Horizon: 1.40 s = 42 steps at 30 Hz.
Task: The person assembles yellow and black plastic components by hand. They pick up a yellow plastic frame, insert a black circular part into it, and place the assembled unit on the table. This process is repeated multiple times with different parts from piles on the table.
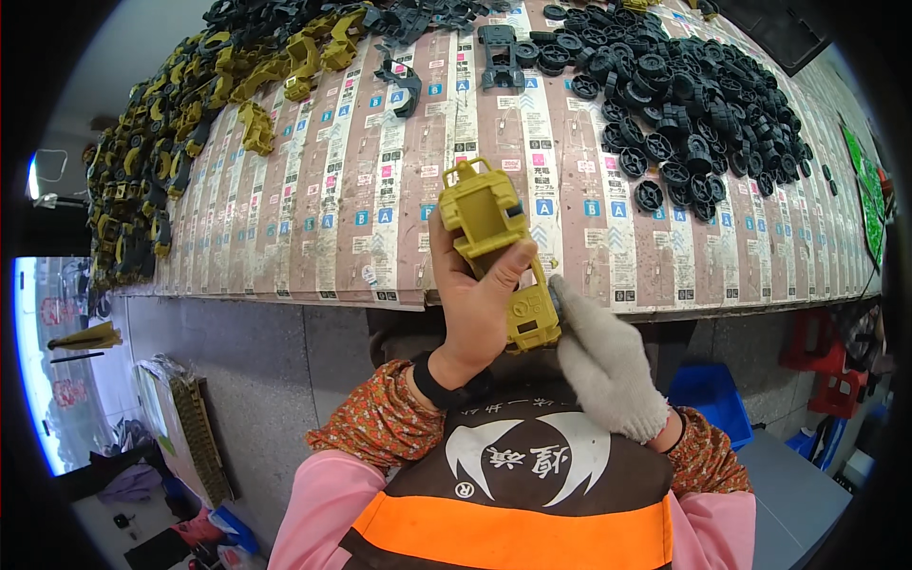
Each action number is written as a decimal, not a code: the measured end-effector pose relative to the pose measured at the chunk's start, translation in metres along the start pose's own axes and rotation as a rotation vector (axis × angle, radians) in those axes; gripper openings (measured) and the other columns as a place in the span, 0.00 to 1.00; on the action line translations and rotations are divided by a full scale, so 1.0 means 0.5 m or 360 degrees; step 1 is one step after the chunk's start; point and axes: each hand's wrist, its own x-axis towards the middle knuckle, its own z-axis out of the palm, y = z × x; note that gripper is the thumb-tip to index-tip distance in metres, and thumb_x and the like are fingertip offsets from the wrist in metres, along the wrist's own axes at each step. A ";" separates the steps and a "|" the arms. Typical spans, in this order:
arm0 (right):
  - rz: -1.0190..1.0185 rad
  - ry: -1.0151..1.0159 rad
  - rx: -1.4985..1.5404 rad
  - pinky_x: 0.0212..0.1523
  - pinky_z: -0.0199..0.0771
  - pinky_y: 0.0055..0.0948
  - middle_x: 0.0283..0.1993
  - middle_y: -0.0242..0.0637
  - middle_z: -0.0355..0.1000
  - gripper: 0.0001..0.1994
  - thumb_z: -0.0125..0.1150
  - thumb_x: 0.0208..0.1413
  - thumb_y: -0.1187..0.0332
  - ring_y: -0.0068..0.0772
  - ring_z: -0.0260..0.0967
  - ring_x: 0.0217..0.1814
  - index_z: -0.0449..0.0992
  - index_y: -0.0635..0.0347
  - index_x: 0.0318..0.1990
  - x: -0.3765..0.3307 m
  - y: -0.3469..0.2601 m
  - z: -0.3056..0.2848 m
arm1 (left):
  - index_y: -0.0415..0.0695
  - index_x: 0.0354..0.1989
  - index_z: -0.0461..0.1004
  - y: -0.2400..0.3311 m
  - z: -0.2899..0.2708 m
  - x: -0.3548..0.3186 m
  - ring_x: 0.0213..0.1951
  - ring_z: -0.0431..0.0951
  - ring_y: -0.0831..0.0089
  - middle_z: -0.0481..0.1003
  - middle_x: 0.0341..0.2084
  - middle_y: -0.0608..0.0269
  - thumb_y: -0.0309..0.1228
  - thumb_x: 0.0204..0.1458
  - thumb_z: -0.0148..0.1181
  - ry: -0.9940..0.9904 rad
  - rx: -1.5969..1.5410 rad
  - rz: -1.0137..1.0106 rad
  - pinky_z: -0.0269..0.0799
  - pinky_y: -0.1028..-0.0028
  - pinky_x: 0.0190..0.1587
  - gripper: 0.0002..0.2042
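Slanting lengthwise up-left: yellow toy body (492, 228), left hand (472, 312) clasping; right hand (608, 359), grip unclear

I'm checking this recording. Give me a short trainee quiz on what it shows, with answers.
1. Multiple choice: which hand wears the pale knitted glove?
A) left
B) right
C) neither

2. True or false: the big pile of dark wheels lies on the left side of the table.

3. Fill in the colour: the left hand grips a ____ toy vehicle body.

Key:
1. B; the right hand is gloved, the other is bare.
2. False; the pile is on the right side.
3. Yellow.
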 end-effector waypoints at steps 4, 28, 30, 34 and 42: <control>0.0055 -0.0059 0.0021 0.48 0.80 0.47 0.45 0.61 0.79 0.31 0.54 0.53 0.80 0.62 0.81 0.47 0.68 0.67 0.68 0.004 0.002 0.008 | 0.45 0.73 0.56 -0.020 -0.004 -0.026 0.63 0.74 0.69 0.69 0.63 0.61 0.15 0.54 0.73 -0.0201 -0.0132 0.0221 0.75 0.66 0.63 0.41; 0.0654 0.0316 0.1308 0.42 0.86 0.32 0.49 0.45 0.77 0.17 0.58 0.60 0.75 0.34 0.80 0.46 0.71 0.68 0.56 0.067 -0.028 -0.134 | 0.50 0.82 0.41 0.068 -0.096 0.075 0.69 0.70 0.58 0.64 0.72 0.49 0.59 0.63 0.62 -0.1090 -0.0806 -0.0896 0.74 0.56 0.64 0.48; 0.0706 0.0421 0.1411 0.40 0.85 0.31 0.47 0.46 0.78 0.14 0.58 0.64 0.73 0.34 0.81 0.43 0.71 0.69 0.54 0.057 -0.018 -0.119 | 0.53 0.82 0.42 0.045 -0.077 0.064 0.67 0.72 0.61 0.67 0.69 0.57 0.48 0.69 0.60 -0.1034 -0.0907 -0.0784 0.73 0.54 0.64 0.42; 0.0764 0.0132 0.1017 0.46 0.84 0.31 0.50 0.45 0.78 0.17 0.65 0.62 0.75 0.32 0.81 0.46 0.71 0.69 0.57 0.028 -0.008 -0.084 | 0.52 0.80 0.49 0.030 -0.015 0.050 0.63 0.76 0.61 0.71 0.63 0.60 0.38 0.67 0.65 -0.0493 -0.0450 -0.0670 0.75 0.55 0.64 0.37; 0.0187 0.0957 -0.1201 0.49 0.77 0.44 0.48 0.51 0.77 0.16 0.67 0.61 0.67 0.51 0.78 0.48 0.79 0.64 0.53 0.097 0.115 -0.298 | 0.48 0.68 0.63 0.046 -0.022 0.065 0.45 0.85 0.65 0.77 0.49 0.59 0.40 0.69 0.62 -0.0322 -0.0354 -0.0800 0.87 0.66 0.44 0.24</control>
